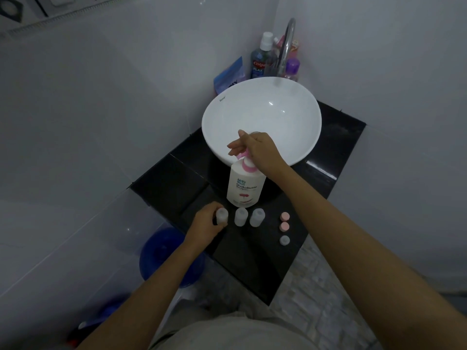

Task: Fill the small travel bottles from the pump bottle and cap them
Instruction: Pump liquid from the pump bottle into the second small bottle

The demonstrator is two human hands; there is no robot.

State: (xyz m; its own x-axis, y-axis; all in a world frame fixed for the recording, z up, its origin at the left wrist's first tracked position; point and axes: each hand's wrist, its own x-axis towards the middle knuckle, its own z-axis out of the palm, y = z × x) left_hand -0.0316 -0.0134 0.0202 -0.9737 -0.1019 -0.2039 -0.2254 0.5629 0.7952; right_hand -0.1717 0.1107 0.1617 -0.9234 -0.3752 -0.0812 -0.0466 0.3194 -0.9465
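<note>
Counted on the black worktop (252,261): one pump bottle (245,186) at frame centre, three uncapped travel bottles (240,216) in a row below it, three loose caps (284,226) in a column to the right, two pink, one grey. Right hand (257,150) rests closed over the pink pump head. Left hand (207,221) grips the leftmost travel bottle, fingers curled around it.

The right hand (255,150) covers the pink pump head of the pump bottle (245,186), so its spout is not visible. The left hand (207,224) hides part of the leftmost travel bottle (223,215). The small print on the label is too blurred to read.
</note>
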